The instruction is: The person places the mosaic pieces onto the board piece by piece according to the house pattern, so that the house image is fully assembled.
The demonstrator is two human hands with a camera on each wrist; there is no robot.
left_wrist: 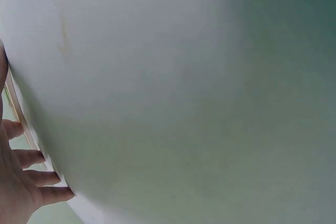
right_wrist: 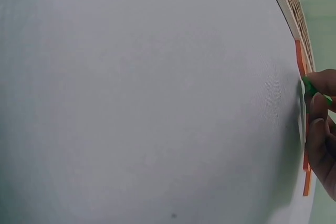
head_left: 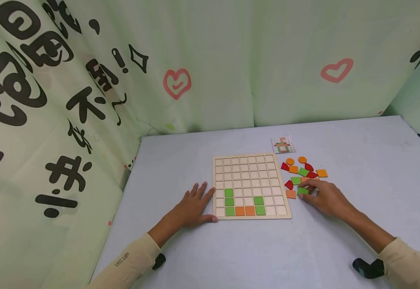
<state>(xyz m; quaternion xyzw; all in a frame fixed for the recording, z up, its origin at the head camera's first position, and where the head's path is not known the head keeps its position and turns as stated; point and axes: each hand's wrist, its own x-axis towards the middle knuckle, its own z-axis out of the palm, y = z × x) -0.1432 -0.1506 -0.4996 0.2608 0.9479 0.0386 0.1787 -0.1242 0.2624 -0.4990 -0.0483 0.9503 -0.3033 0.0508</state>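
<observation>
A wooden grid board (head_left: 242, 174) lies on the table, with green squares (head_left: 229, 201) in a left column of its lower rows, two more green squares (head_left: 259, 205) to the right, and two orange squares (head_left: 244, 211) between them in the bottom row. My left hand (head_left: 194, 206) rests spread at the board's left edge, thumb by the lower left corner. Right of the board, my right hand (head_left: 327, 198) pinches a green square tile (head_left: 302, 192) between thumb and fingers. The right wrist view also shows the green tile (right_wrist: 310, 85) in that pinch.
Loose tiles lie right of the board: orange circles (head_left: 302, 159), red rounded wedges (head_left: 288, 184), orange squares (head_left: 322, 173) and green ones (head_left: 296, 180). Behind them is a small pattern card (head_left: 283, 144) with a gridded picture. Pale green curtains (head_left: 217, 72) stand behind the table.
</observation>
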